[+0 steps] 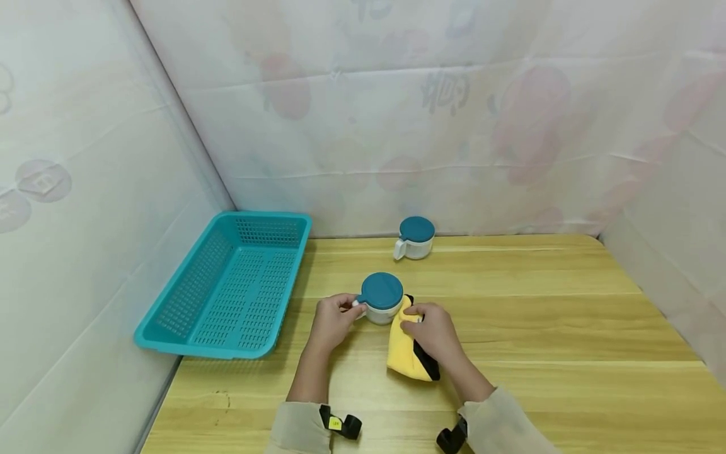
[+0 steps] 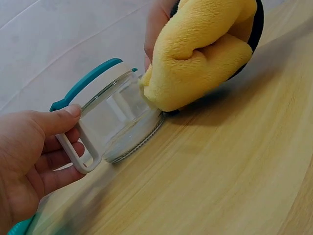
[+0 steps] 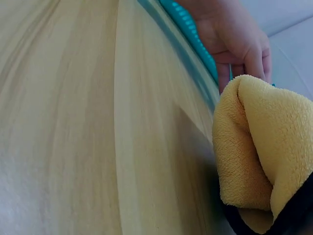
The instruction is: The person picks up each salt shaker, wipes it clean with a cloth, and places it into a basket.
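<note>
A clear glass jar [image 2: 120, 117] with a blue lid [image 1: 382, 291] and a white handle [image 2: 84, 155] is held by my left hand [image 1: 333, 321], whose thumb and fingers pinch the handle. In the left wrist view the jar looks slightly tilted over the table. My right hand [image 1: 433, 334] grips a folded yellow cloth [image 1: 404, 353] with black edging and holds it against the jar's right side. The cloth [image 3: 264, 142] hides most of the right hand in both wrist views.
A second jar [image 1: 416, 238] with a blue lid and white handle stands near the table's back edge. At the left is a turquoise basket [image 1: 283, 302] with perforated walls. Printed white cloth walls [image 1: 351, 126] rise behind and beside the wooden table [image 1: 539, 315].
</note>
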The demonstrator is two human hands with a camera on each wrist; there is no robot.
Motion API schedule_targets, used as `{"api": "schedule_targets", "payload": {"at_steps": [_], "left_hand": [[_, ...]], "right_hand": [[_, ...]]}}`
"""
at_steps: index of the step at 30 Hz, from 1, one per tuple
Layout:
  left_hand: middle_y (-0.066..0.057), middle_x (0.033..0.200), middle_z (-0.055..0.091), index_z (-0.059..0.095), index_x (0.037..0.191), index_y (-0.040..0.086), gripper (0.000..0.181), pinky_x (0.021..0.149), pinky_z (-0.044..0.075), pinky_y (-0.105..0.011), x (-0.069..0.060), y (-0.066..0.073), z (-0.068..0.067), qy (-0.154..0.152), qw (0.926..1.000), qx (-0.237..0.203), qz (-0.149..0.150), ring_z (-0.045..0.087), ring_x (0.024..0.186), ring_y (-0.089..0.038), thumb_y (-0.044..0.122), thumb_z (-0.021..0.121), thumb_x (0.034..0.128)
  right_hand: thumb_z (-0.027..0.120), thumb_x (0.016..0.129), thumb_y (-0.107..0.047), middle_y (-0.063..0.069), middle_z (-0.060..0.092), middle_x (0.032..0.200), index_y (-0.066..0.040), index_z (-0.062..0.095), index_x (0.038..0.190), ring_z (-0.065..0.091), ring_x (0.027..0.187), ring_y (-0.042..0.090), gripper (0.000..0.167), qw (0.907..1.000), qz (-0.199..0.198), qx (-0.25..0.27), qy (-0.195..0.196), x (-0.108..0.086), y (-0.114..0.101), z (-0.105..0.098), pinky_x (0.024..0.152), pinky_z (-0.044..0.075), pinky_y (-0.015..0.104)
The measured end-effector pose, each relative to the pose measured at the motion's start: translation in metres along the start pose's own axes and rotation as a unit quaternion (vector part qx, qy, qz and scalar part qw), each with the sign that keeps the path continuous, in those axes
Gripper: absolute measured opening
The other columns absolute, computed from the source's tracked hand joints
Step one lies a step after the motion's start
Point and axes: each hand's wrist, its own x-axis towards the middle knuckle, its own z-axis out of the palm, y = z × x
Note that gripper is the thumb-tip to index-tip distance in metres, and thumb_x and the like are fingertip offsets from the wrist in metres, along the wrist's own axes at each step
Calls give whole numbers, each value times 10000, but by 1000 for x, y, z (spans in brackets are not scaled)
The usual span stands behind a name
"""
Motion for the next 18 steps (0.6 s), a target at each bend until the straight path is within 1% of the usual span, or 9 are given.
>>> {"api": "schedule_targets", "payload": {"at_steps": [2,5,11,15,16,18], "left_hand": [[-12,886,721,776,957,105,138,693,574,-237,0,0,0,3,10000,-4,8,657,866,-148,217,752,881],[-9,885,719,776,962,103,144,698,572,-238,0,0,-1,17,10000,4,5,647,866,-150,221,752,881],[-1,884,714,774,962,109,147,707,572,-244,0,-3,-2,34,10000,-12,-45,639,872,-152,227,756,877],[6,873,708,769,915,129,120,696,568,-237,0,-4,-2,11,10000,32,-57,637,859,-143,242,754,879],[5,872,709,765,895,132,117,692,566,-236,0,-4,-2,-1,10000,36,-44,638,856,-142,247,753,879],[2,869,707,752,854,138,116,681,565,-240,0,-3,-2,-20,10000,36,-28,637,851,-143,251,753,880]], "right_hand": [[747,837,-138,135,664,1215,-79,756,1038,597,788,171,209,9999,-75,-102,10,-3,-1,1,738,532,345],[747,842,-144,131,645,1232,-103,762,1024,606,996,224,187,9998,-100,-191,-56,-6,-1,3,815,536,392],[760,837,-160,104,650,1230,-150,768,1002,602,1084,251,166,9995,-109,-219,-186,-12,-4,6,851,537,419],[761,841,-165,91,658,1231,-164,766,1008,595,1140,293,166,9995,-116,-74,-300,-16,-5,6,876,536,451],[761,843,-172,86,662,1226,-170,767,1009,584,1173,301,166,9995,-102,-23,-290,-17,-5,5,904,528,460],[754,847,-176,84,672,1217,-165,768,1016,582,1186,313,170,9996,-105,131,-237,-16,-5,3,922,522,470]]}}
